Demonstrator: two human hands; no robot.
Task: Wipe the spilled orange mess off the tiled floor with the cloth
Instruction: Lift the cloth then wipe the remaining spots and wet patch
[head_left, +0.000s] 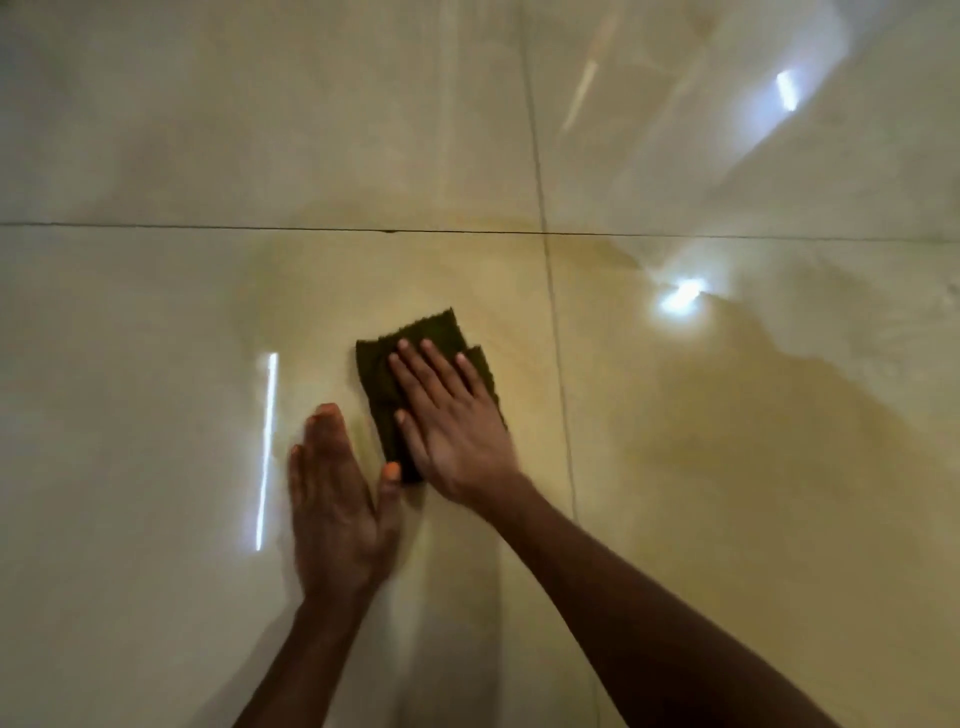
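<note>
The cloth (423, 384), dark green and folded into a rough rectangle, lies flat on the tiled floor (156, 312) just below the middle of the frame, its long axis tilted from lower left up to upper right. Starting at the left, there's a bright streak of reflected light (266, 447) on clean-looking tile, and beside it the left hand (335, 499) is planted palm down, fingers straight and together, gripping nothing; its thumb tip reaches the lower left corner of the cloth, though whether it actually touches the fabric is hard to tell. Moving to the centre, the right hand (452, 421) is spread flat on top of the cloth, fingers splayed toward the upper left, pressing it to the floor rather than clutching it. That is clearly the working hand. Now look right: the orange mess (701, 415) shows as a yellowish film spreading from around the cloth across the vertical grout line (558, 364) and well into the right half of the frame, its edge running diagonally below a bright glare spot (680, 296). So the bulk of what's left lies to the right of both hands, and the right hand sits nearer it. The likely call is a sweep rightward across the grout line, cloth leading with its long side, while the left hand props the body.
</note>
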